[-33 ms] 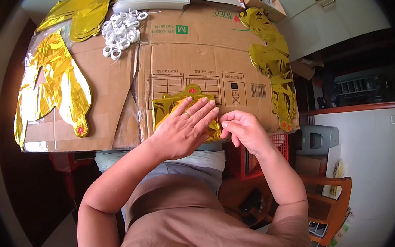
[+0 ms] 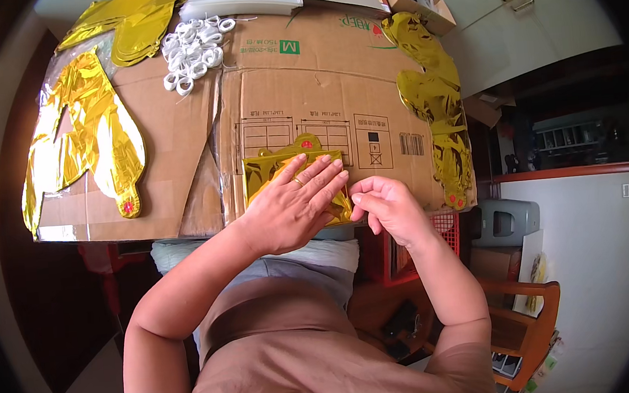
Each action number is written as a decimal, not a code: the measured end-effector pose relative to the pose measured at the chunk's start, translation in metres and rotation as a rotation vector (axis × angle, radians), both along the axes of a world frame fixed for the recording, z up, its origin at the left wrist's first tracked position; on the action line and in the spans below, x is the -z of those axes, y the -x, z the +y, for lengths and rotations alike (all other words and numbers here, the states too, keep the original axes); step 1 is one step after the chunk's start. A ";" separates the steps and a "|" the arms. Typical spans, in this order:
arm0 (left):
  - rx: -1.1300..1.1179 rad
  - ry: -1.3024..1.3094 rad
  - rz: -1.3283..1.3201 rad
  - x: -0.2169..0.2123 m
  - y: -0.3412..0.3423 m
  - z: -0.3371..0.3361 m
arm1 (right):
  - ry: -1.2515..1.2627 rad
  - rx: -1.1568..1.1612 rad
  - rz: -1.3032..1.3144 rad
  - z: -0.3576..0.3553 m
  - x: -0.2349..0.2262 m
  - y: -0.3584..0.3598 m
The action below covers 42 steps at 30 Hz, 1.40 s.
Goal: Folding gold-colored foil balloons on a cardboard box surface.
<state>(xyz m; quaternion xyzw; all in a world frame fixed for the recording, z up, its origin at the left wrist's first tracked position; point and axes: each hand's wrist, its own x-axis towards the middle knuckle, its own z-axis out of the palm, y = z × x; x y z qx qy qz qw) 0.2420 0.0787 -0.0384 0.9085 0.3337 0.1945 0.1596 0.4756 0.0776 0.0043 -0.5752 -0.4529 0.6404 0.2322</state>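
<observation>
A folded gold foil balloon (image 2: 257, 173) lies at the near edge of the cardboard, a rounded tab with a red mark sticking out at its far side. My left hand (image 2: 289, 206) rests flat on it, fingers stretched toward the far right and covering much of the foil. Beside the balloon's right edge, my right hand (image 2: 389, 207) is closed, thumb and forefinger pinched together. Whatever that pinch may hold is too small or hidden to make out.
The work surface is flattened cardboard (image 2: 284, 88). Unfolded gold foil balloons lie on the left (image 2: 91, 125) and far left (image 2: 143, 33). A pile of white ribbon coils (image 2: 196, 51) sits at the back. More folded gold balloons (image 2: 432, 91) line the right edge.
</observation>
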 end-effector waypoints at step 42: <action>0.063 -0.052 0.066 0.001 -0.002 0.001 | -0.295 -0.163 -0.531 -0.030 0.010 0.012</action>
